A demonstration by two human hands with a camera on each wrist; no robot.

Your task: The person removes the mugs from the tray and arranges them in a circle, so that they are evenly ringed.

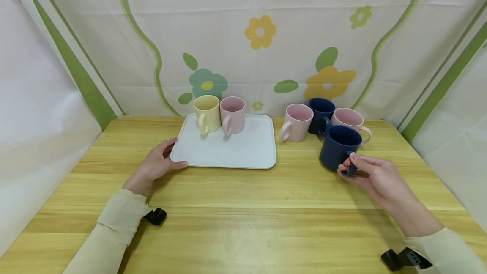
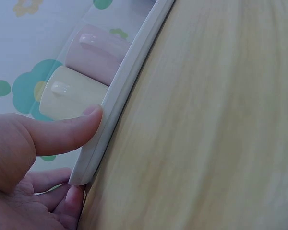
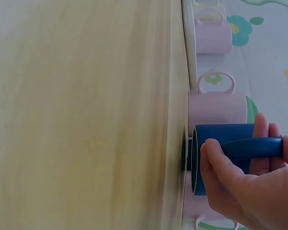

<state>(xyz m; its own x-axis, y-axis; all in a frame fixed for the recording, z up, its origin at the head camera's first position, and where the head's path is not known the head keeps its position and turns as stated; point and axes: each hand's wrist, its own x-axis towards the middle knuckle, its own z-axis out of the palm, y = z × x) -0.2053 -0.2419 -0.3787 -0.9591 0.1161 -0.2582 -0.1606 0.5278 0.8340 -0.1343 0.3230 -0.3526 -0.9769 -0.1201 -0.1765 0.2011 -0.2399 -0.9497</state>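
My left hand [image 1: 157,162] grips the front left corner of a white tray [image 1: 228,153]. In the left wrist view the thumb lies along the rim, with fingers curled at the corner below. On the tray's back left part stand a yellow mug [image 1: 210,115] and a pink mug [image 1: 236,115], side by side. My right hand [image 1: 382,181] pinches the handle of a dark blue mug [image 1: 332,151]. Seen from the right wrist, this blue mug [image 3: 216,133] is upright, its base seemingly just off the table.
Behind the held mug stand a pink mug [image 1: 296,124], another dark blue mug [image 1: 316,117] and a second pink mug [image 1: 348,116], close together. They are on the wooden table [image 1: 243,223], right of the tray. A flowered curtain [image 1: 228,33] hangs along the table's back edge.
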